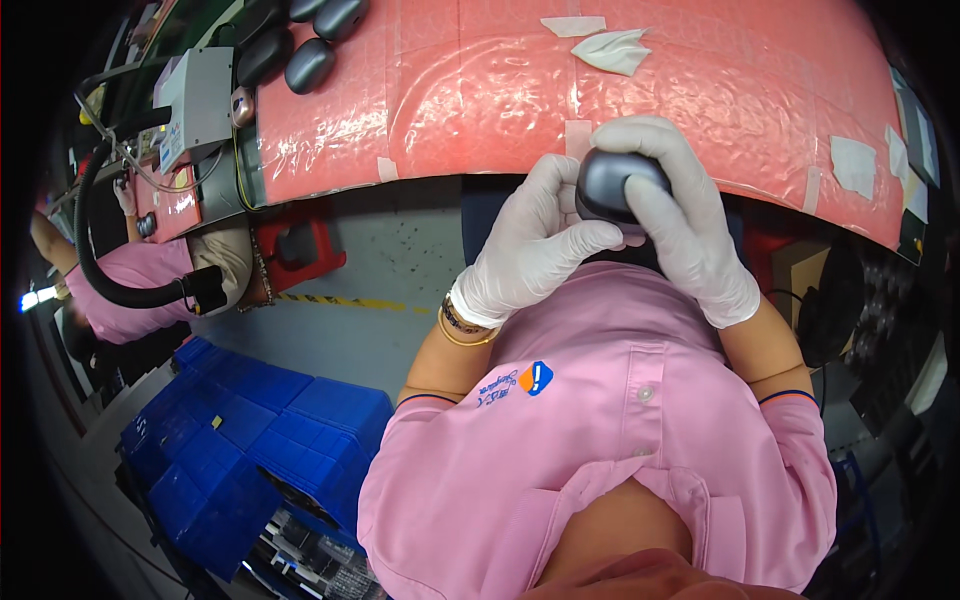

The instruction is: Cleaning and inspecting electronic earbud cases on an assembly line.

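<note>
A smooth, dark grey, rounded case (606,184) is held up in front of my chest, by the near edge of the pink-covered table. Both of my hands wear thin white gloves. My left hand (528,248) grips the case from the left, its thumb pointing toward the near side and its fingers partly hidden behind. From the right, my right hand (690,225) curls around it, with fingers over the far side and another digit pressed on the top surface. The underside of the case is hidden from view.
Several similar dark cases (310,66) lie at the table's far left, near a grey box-shaped device (196,100). White wipes (612,52) lie on the pink sheet (480,110). A co-worker (140,285) sits at left, beside a black hose (88,220). Blue bins (330,420) stand lower left.
</note>
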### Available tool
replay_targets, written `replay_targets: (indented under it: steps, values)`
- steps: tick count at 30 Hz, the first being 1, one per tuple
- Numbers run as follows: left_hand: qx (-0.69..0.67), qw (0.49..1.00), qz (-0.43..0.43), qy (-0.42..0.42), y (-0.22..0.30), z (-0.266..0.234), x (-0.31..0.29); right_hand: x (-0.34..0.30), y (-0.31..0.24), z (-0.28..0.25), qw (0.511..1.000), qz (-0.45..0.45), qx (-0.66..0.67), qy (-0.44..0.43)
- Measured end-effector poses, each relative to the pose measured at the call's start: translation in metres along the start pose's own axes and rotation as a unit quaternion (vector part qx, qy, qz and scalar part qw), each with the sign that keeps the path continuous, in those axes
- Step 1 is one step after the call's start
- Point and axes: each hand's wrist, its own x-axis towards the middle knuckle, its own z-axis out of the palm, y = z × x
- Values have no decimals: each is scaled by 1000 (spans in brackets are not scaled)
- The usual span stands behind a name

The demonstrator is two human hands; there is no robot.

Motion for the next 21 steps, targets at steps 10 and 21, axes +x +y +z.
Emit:
replay_targets:
  steps: [10, 21]
  values:
    - [-22, 999, -9, 31, 2, 1, -1, 0, 0, -13, 985, -124, -118, -9]
    - [-92, 994, -37, 39, 8, 1, -3, -3, 8, -3, 983, -115, -141, -12]
